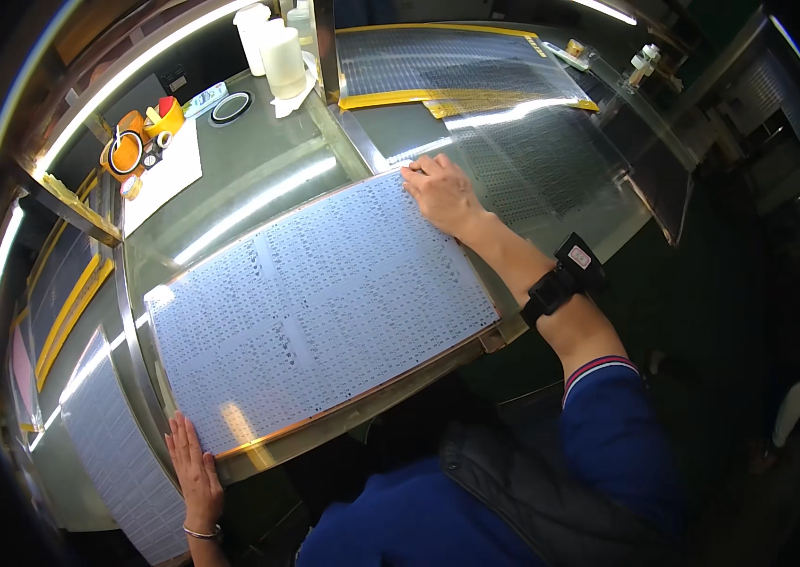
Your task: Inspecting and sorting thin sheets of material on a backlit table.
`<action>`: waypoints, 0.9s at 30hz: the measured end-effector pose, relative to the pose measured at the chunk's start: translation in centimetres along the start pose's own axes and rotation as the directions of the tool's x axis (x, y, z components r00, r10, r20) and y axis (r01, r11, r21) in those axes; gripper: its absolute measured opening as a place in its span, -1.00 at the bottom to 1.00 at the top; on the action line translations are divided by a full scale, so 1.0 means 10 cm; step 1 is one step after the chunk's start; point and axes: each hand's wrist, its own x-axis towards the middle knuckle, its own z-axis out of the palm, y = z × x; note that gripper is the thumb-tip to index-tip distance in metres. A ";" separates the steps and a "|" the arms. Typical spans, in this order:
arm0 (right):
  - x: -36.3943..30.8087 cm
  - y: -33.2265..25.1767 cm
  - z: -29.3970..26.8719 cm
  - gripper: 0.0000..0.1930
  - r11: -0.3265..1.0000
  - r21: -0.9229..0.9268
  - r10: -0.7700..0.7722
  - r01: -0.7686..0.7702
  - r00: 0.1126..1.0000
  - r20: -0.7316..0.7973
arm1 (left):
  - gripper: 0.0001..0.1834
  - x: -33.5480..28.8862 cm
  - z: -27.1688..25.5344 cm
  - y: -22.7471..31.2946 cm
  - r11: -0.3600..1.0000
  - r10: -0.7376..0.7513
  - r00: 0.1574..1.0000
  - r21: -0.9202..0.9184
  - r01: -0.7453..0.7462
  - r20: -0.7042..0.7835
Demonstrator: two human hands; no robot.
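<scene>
A large pale panel (324, 312), printed all over with rows of small dark marks and with a copper-coloured near edge, lies tilted across the worktop in front of me. It looks like a circuit board panel. My left hand (194, 468) rests against its near left corner, fingers stretched out and lying flat along the edge. At the far right corner, my right hand (442, 194) has its fingers bent over the edge and closed on it; the fingertips are partly hidden. A wristband with a black device (560, 281) is on my right wrist.
Under the panel is a glass-topped table (258, 161) with a metal frame. Tape rolls and an orange pot (124, 153) stand far left, white plastic bottles (282, 59) at the back. Yellow-edged film sheets (456, 66) lie far right; another patterned panel (121, 444) leans left.
</scene>
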 end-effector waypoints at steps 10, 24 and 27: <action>0.03 0.00 0.01 -0.78 0.992 0.106 0.071 -0.068 0.997 -0.020 | -0.46 0.03 0.00 0.02 1.000 -0.004 1.000 -0.004 0.004 0.024; 0.06 -0.07 0.06 -0.79 0.989 0.041 0.144 -0.143 0.989 -0.034 | -0.60 0.85 -0.23 0.30 0.970 0.241 0.961 0.025 -0.240 -0.138; -0.01 -0.21 0.23 -0.70 0.994 0.051 0.097 -0.094 0.993 -0.063 | -0.55 1.30 0.07 -0.06 0.980 0.188 0.937 0.117 -0.161 -0.293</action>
